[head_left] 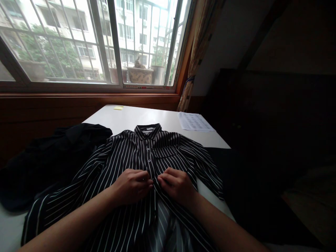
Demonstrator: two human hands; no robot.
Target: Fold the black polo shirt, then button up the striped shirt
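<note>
A black shirt with white stripes [128,150] lies face up, its collar [147,131] toward the window and its sleeves spread to both sides. Two pale buttons show down the upper front, which is closed there; lower down the front edges part and the inside shows. My left hand [135,185] is closed, fingers pinched on the shirt's front edge left of the opening. Just across from it, my right hand [175,183] is also closed, its fingertips on the other front edge. Whatever button sits between the fingertips is hidden.
Dark clothing [68,150] is heaped at the left of the white table [147,113]. Printed sheets [195,121] lie at the back right, a yellow sticky note [118,107] at the back left. Dark cloth [223,157] hangs by the right edge. A barred window stands behind.
</note>
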